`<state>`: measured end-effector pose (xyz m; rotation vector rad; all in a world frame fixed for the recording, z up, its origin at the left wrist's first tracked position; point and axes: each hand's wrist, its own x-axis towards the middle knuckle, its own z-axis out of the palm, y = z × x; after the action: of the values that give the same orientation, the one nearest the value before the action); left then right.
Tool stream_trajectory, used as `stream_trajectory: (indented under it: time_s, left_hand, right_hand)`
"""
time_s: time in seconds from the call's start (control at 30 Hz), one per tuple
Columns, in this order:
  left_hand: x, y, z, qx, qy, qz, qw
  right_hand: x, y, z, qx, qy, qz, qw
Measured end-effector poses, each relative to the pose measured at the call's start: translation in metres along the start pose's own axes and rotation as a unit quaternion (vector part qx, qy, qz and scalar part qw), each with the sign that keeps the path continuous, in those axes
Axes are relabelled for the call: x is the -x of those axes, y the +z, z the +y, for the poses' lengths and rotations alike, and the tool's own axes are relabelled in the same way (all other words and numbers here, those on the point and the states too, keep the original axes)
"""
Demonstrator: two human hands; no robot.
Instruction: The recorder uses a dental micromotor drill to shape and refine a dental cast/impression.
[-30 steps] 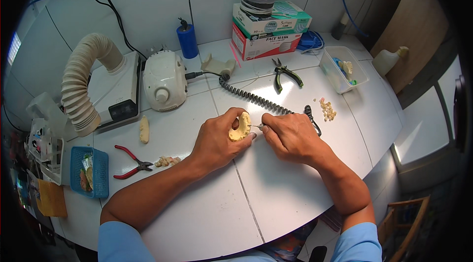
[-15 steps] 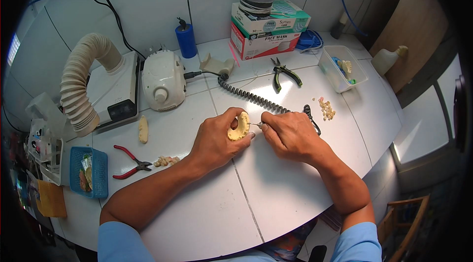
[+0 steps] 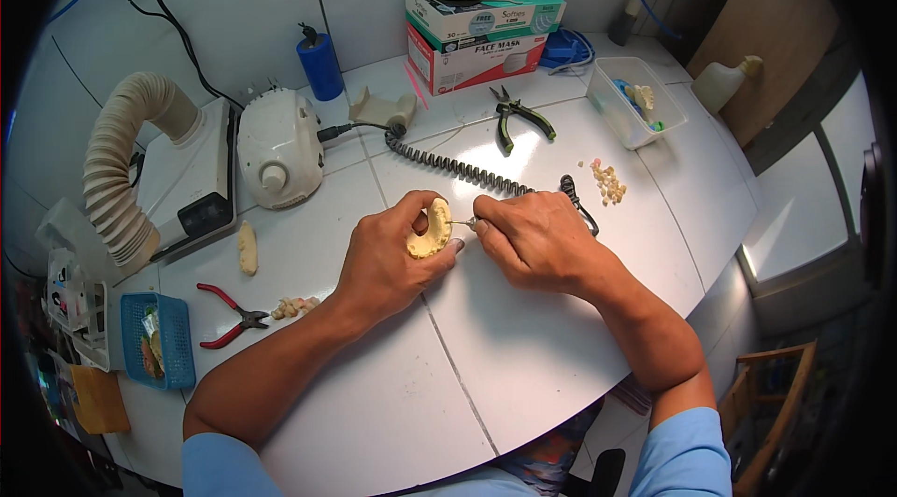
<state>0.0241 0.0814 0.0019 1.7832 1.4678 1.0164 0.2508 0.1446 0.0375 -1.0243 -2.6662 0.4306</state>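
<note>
A pale yellow, horseshoe-shaped dental cast (image 3: pixel 433 234) sits over the bench (image 3: pixel 533 376) in the left hand (image 3: pixel 381 249), its thumb and fingers curled partway closed around it. The right hand (image 3: pixel 542 240) is closed on a mostly hidden handpiece (image 3: pixel 474 224), whose thin tip points at the cast's outer edge; contact cannot be told. Good control probably calls for a firm hold, light pressure, the left thumb clear of the tip, and slack in the coiled cord (image 3: pixel 458 167).

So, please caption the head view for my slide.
Left hand holds a yellow dental cast; right hand holds a thin-tipped tool.
</note>
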Motion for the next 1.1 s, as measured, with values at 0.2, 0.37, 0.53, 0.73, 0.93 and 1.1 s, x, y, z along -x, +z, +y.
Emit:
stream_trajectory:
  time_s: [0.2,0.37,0.53,0.73,0.93,1.1]
  left_hand:
    - [-0.0009,0.0011,-0.0013,-0.011,0.01,0.007,1.0]
    - [-0.0013,0.0017,-0.0017,-0.002,0.008,0.006,1.0]
    - [0.0,0.0016,-0.0005,0.004,0.002,0.005,1.0]
    - [0.0009,0.0,-0.0006,-0.009,-0.004,-0.002,1.0]
    - [0.0012,0.0002,-0.001,-0.015,-0.009,0.002,1.0]
    - [-0.0013,0.0019,-0.0048,-0.029,0.009,0.007,1.0]
  right_hand:
    - [0.0007,-0.0002,0.0012,0.0,-0.003,0.003,1.0]
    - [0.0013,-0.0039,-0.0013,0.005,0.016,-0.02,1.0]
    - [0.0014,-0.003,0.0002,0.003,0.009,-0.016,1.0]
    - [0.0006,-0.0019,-0.0012,0.006,0.002,-0.015,1.0]
    - [0.001,-0.0007,-0.0023,0.003,-0.006,0.0,1.0]
    - [-0.0005,0.0016,0.0019,-0.01,-0.023,0.019,0.999]
